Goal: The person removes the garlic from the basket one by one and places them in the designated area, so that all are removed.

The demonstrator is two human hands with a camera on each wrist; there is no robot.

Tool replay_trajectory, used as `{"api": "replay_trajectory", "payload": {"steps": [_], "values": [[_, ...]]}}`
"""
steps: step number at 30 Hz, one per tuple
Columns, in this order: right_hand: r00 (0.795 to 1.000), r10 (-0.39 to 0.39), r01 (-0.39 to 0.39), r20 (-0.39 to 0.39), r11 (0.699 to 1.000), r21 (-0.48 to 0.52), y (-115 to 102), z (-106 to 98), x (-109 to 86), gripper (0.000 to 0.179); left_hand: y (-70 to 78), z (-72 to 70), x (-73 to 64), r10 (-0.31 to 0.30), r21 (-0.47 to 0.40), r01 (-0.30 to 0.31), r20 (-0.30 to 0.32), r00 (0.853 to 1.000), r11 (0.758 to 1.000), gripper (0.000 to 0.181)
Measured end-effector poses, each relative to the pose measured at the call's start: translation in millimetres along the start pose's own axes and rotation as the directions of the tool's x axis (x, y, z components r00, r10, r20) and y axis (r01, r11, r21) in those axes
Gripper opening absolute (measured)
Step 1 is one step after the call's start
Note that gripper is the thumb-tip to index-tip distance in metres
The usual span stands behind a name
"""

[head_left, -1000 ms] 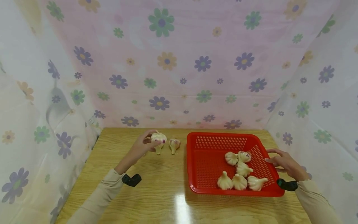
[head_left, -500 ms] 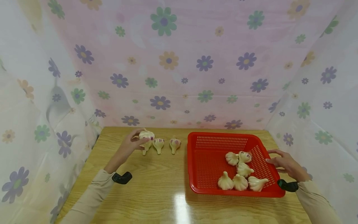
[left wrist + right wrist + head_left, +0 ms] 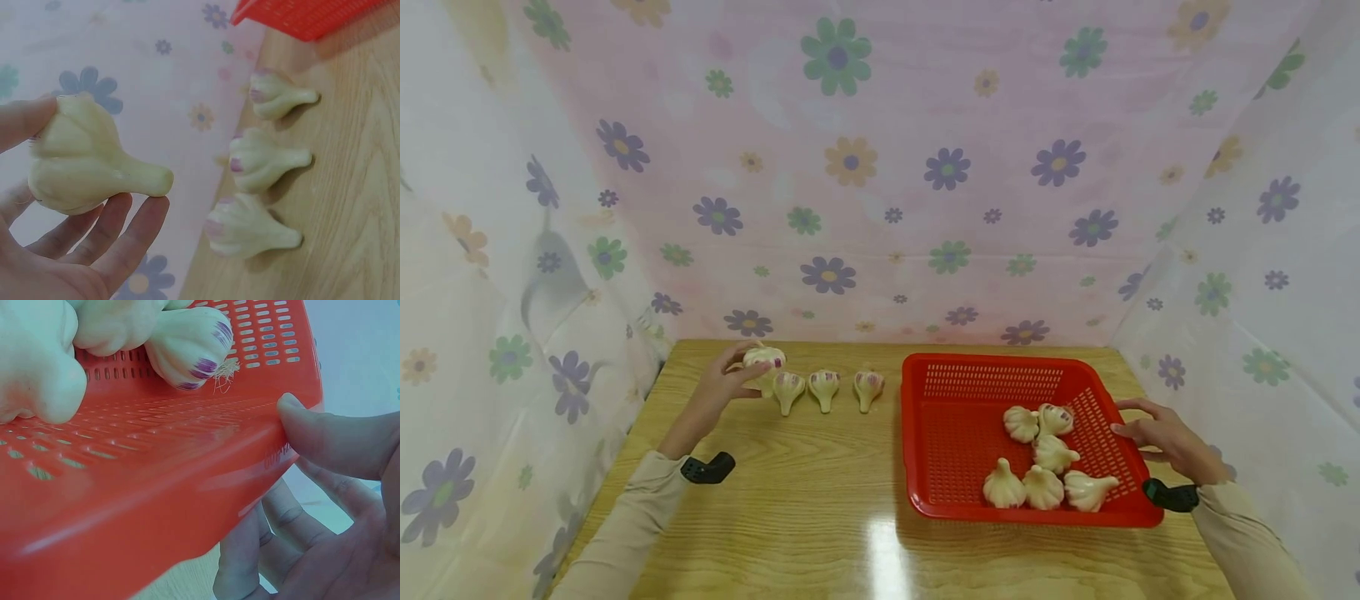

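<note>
Left hand pinches 1 garlic bulb left of mid-frame, near 3 lined-up bulbs, while the right hand grips the red basket at lower right, maybe to keep it still.

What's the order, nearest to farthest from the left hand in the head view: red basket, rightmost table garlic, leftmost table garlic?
1. Leftmost table garlic, just right of the left hand.
2. Rightmost table garlic, farther right.
3. Red basket, right of both.
</note>
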State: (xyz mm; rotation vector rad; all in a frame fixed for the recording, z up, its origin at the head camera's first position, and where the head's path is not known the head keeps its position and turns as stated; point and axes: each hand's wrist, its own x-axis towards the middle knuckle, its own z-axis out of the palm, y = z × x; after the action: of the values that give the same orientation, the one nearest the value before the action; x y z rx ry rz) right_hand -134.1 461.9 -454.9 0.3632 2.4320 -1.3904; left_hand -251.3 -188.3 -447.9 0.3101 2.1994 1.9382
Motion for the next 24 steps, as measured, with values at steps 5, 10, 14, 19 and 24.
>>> {"api": "replay_trajectory", "payload": {"steps": [5,10,14,19,24], "values": [[1.000,0.005,-0.005,0.016,1.000,0.013,1.2,-0.7,-0.3,0.069,-21.0,-15.6,6.8,0.069,-0.039,-0.069,-0.001,0.998,0.997,0.061],[1.000,0.004,-0.004,0.011,1.000,0.006,1.1,-0.7,-1.5,0.069,-9.5,-16.2,-1.0,-0.020,0.012,0.020,-0.045,0.999,1.000,0.061],[1.000,0.007,-0.007,0.003,1.000,-0.003,0.8,-0.4,-1.8,0.069,-15.0,-22.2,2.3,-0.060,0.028,0.062,-0.065,0.996,0.998,0.063],[1.000,0.008,-0.008,-0.002,1.000,0.006,0.0,-0.3,-0.6,0.069,-21.7,-28.2,6.1,-0.091,0.031,0.093,-0.076,0.993,0.995,0.068],[1.000,0.012,-0.012,-0.001,1.000,0.011,-0.1,-0.2,1.0,0.070,-19.5,-30.2,5.0,-0.105,0.029,0.107,-0.068,0.992,0.994,0.065]]}}
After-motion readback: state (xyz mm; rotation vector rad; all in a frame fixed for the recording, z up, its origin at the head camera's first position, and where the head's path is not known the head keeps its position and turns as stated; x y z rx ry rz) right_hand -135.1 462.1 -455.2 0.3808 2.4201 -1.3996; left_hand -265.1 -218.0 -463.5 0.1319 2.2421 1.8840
